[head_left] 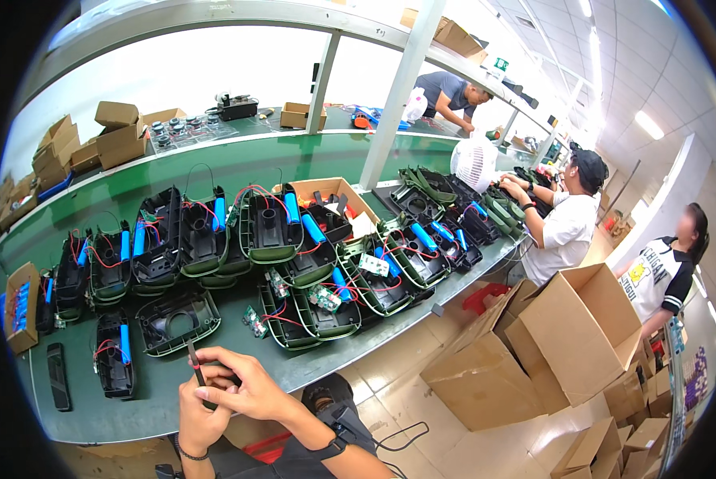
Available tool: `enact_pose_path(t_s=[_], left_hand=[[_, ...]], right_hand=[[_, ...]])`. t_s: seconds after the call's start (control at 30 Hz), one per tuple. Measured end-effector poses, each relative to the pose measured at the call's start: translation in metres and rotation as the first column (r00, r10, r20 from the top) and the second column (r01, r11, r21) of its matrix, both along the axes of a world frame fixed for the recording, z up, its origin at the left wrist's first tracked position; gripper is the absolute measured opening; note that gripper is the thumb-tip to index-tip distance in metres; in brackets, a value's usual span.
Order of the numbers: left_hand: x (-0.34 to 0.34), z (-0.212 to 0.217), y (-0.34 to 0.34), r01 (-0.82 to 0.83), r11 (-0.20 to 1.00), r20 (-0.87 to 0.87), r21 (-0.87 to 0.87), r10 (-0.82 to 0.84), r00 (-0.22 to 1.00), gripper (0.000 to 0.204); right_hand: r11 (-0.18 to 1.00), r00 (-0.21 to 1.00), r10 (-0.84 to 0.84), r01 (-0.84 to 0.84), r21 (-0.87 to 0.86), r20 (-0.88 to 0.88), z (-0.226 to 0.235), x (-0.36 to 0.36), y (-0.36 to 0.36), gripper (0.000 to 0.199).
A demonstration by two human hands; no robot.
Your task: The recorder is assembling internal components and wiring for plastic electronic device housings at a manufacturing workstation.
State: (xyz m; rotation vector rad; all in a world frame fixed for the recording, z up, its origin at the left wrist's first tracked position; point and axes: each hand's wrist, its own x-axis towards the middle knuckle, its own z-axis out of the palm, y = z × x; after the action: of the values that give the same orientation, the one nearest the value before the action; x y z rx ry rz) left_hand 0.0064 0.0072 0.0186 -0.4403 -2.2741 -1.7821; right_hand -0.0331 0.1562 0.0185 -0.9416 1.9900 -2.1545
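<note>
My left hand (pixel 201 417) is closed around the lower end of a slim dark tweezers-like tool (pixel 193 361), whose narrow grey tip points away from me. From the right, my right hand (pixel 250 386) closes over the same tool, its thumb and fingers pressed to it. Just beyond the tip lies an open green-rimmed black housing (pixel 178 322) with a round opening. To its left is a narrow black housing (pixel 115 355) holding a blue cylindrical battery (pixel 125 343) and red wires. A dark oblong handheld device (pixel 58 377) rests near the bench's left end.
Rows of wired housings (pixel 270 227) and a circuit board (pixel 324 298) cover the green bench (pixel 246 369). A box of blue batteries (pixel 21 307) stands far left. Large cartons (pixel 486 375) stand on the floor at right. A co-worker in white (pixel 565 231) works beside a white fan (pixel 474 162).
</note>
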Motion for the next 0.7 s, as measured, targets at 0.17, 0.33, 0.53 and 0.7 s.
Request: enact_pose_path(t_s=[0.17,0.33,0.53,0.7], left_hand=[[0.003,0.009,0.004,-0.005,1.0,0.071,0.018,0.004,0.998,0.019],[0.004,0.003,-0.002,0.013,1.0,0.11,0.014,-0.015,0.994,0.02],[0.002,0.004,0.001,0.004,1.0,0.05,0.015,-0.005,0.999,0.02],[0.002,0.0,-0.003,0.029,0.998,0.129,0.054,-0.036,0.991,0.02]], right_hand=[[0.998,0.999,-0.029,0.03,-0.062,0.015,-0.005,-0.004,-0.001,0.061],[0.999,0.999,-0.027,0.028,0.044,-0.027,0.0,-0.004,0.004,0.061],[0.998,0.994,0.048,-0.051,0.032,0.096,0.001,-0.001,0.004,0.061],[0.999,0.997,-0.027,0.025,-0.025,-0.073,0.01,0.0,0.0,0.058]])
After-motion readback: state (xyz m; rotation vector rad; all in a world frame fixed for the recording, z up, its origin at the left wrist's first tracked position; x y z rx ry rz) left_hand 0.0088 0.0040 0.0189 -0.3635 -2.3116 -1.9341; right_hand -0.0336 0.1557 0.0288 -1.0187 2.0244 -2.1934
